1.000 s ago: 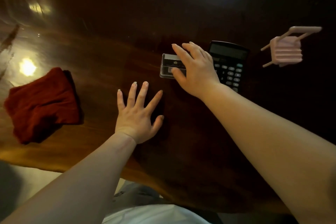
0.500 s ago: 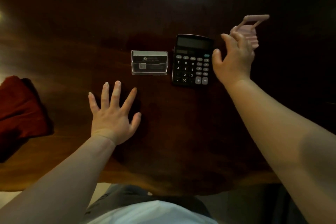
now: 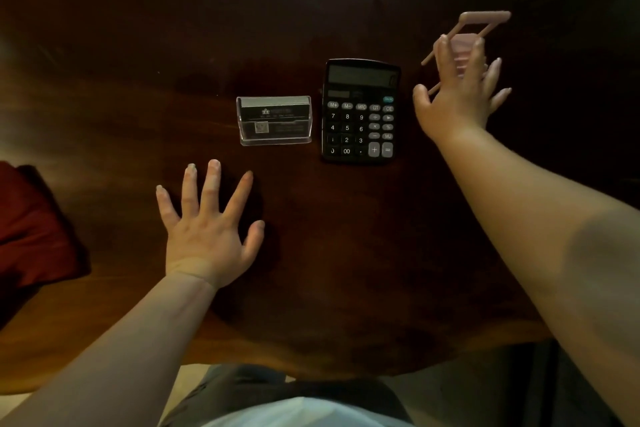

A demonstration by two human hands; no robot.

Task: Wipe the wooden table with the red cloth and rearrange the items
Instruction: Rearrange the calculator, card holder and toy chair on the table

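Lay flat near six o'clock with fingers splayed and nothing under it: the bare left hand [image 3: 207,236], seemingly bracing on the dark, glossy wooden table [image 3: 346,270], while off at nine o'clock slumped the soft, rumpled red cloth [image 3: 31,229], untouched and well apart. Stood side by side at the centre, apparently already tidied into a row: a clear acrylic card holder stacked with dark cards [image 3: 274,120], then a black plastic desk calculator with pale keys [image 3: 360,111]. Reached out to two o'clock and spread half-open over a small pink plastic chair-shaped phone stand [image 3: 485,15]: the bare right hand [image 3: 457,97], fingertips at the slatted seat, though could not tell whether yet gripped; looked ready to bring it into line.
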